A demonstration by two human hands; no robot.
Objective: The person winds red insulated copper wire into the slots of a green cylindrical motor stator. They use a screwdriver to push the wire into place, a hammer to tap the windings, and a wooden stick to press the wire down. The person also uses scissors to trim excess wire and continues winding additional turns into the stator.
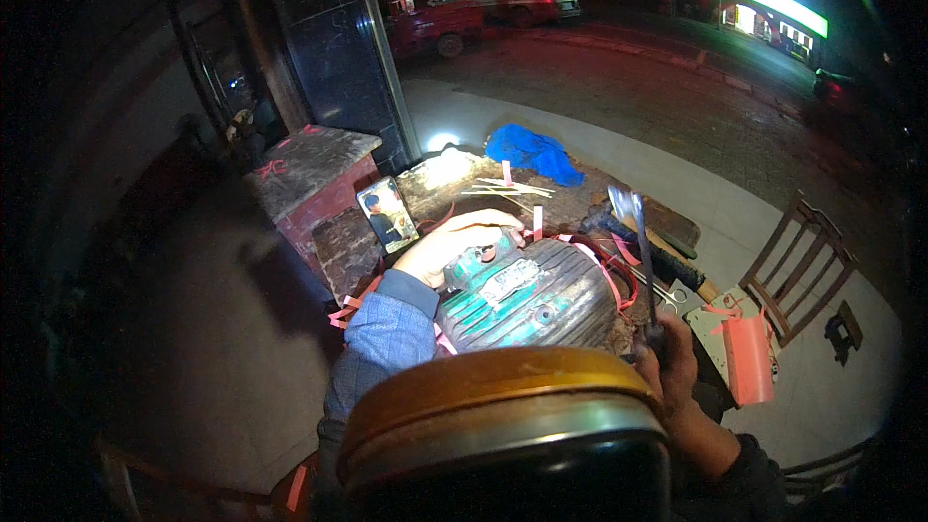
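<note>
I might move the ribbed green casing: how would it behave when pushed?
The ribbed green casing looks like worn metal, so probably stiff and heavy. Its rounded body may roll or rock. Raised ribs should make it less slippery.

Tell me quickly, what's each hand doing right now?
Left hand: on the ribbed casing; whether it grips cannot be told.
Right hand: closed, holding a slim dark tool.

Free gap over ribbed casing [582,288], upright tool [647,273] barring its right, propped phone [389,213] at left
</note>
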